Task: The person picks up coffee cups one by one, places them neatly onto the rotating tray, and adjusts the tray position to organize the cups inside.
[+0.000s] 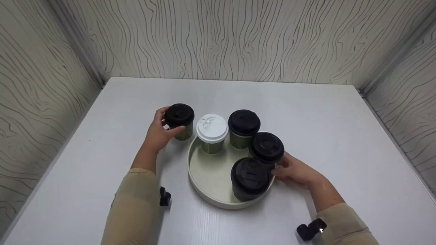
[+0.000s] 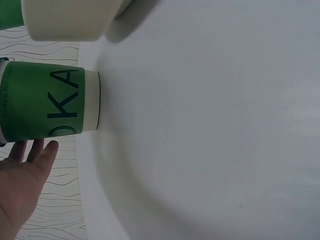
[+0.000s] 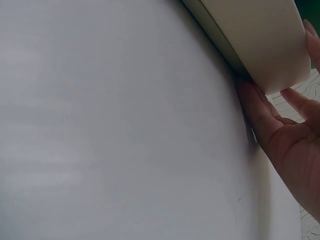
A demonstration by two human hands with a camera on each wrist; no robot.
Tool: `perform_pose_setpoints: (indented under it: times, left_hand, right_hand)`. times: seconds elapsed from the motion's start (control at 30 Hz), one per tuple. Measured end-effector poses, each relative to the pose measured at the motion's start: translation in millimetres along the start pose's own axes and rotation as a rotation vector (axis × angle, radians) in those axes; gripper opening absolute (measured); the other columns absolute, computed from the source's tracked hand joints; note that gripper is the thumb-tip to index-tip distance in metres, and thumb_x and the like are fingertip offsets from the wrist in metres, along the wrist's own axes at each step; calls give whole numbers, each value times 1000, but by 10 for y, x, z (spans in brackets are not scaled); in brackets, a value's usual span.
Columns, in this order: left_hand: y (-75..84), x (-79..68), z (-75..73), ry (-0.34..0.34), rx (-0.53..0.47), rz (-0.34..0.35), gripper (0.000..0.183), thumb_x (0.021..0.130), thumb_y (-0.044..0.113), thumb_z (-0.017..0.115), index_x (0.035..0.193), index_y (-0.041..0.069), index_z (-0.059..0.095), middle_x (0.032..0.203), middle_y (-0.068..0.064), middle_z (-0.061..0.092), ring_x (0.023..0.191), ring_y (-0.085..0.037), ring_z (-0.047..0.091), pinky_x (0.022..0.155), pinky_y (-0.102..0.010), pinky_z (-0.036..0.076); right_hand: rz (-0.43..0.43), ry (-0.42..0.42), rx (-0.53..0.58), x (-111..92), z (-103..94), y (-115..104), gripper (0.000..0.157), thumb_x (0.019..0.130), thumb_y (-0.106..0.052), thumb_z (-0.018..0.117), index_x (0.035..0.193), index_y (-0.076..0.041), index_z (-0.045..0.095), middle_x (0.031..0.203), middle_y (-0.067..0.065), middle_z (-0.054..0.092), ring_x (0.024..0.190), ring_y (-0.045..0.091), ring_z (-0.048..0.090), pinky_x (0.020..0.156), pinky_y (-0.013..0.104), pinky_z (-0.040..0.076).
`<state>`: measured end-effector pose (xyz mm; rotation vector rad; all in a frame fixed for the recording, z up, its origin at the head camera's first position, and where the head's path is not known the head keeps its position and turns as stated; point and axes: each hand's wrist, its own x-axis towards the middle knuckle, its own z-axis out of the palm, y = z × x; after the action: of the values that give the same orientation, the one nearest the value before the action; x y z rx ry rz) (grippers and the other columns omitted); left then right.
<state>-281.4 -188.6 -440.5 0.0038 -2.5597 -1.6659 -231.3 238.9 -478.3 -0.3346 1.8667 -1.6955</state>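
A green paper coffee cup (image 2: 45, 100) with a black lid (image 1: 180, 114) stands upright on the table, left of the round cream tray (image 1: 207, 177). My left hand (image 1: 160, 132) holds this cup from its left side, thumb across the front and fingers behind. At the tray's right edge, my right hand (image 1: 294, 172) grips the rim, with fingers (image 3: 257, 107) low at its underside. On the tray stand a white-lidded cup (image 1: 212, 128) and three black-lidded cups: one at the back (image 1: 244, 122), one at the right (image 1: 266, 147), one at the front (image 1: 250, 177).
The white table (image 1: 272, 217) reaches back to a wall panel (image 1: 211, 41) with a wood-grain line pattern. More such panels rise at both sides. A black wrist device (image 1: 165, 197) sticks out from the left sleeve, another (image 1: 310, 229) from the right.
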Motion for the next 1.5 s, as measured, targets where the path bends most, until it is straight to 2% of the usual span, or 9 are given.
perform_pose_setpoints:
  times: [0.3,0.43,0.7,0.83,1.03,1.3,1.43,1.5]
  left_hand:
    - [-58,-24,-71,42,7,36,79,71,33,78,135,20,33,131,-9,43,120,-30,43,101,-45,33]
    - [-71,-62,-132,45,17,50,81,71,35,78,136,20,32,130,-9,43,120,-30,43,102,-45,32]
    - [-38,-199,-311,31,36,59,81,72,33,77,136,17,31,131,-11,43,120,-29,43,99,-49,33]
    - [-7,-295,-392,34,14,66,80,73,30,77,137,16,30,130,-11,44,120,-28,43,98,-48,35]
    - [97,-428,-454,15,-23,95,79,74,26,76,137,17,29,129,-11,44,119,-26,44,97,-45,36]
    - [266,-577,-470,-57,-91,143,79,74,20,77,136,18,30,128,-9,43,116,-22,45,91,-41,44]
    - [462,-696,-465,-99,-95,163,77,75,14,76,136,14,31,127,-11,43,114,-24,46,90,-40,45]
    - [570,-760,-460,-120,-90,171,75,76,11,75,137,12,30,127,-12,43,113,-25,46,89,-39,46]
  right_hand:
    - [-13,-18,4,14,2,-3,87,77,-1,65,146,-10,13,144,19,20,113,23,41,82,29,46]
    - [-16,-21,-1,25,5,6,85,78,-1,65,145,-10,14,142,19,23,112,23,42,82,29,45]
    - [-13,13,-29,56,7,3,81,76,-2,67,143,-9,22,138,17,33,116,24,38,90,31,41]
    - [-15,17,-41,63,7,-2,81,76,-3,67,143,-9,22,137,16,35,116,23,38,91,32,40]
    - [-20,23,-59,44,7,-4,79,77,-3,67,142,-8,22,131,16,38,109,24,41,85,31,42]
    - [-3,39,-65,27,39,-33,84,76,-4,68,144,-9,19,141,18,27,118,27,30,88,30,41]
    - [-1,40,-68,38,53,-32,84,76,-3,68,144,-8,19,141,19,26,118,28,31,88,30,42]
    - [-3,40,-69,42,64,-27,85,76,-3,69,144,-9,18,143,19,23,121,29,28,89,30,42]
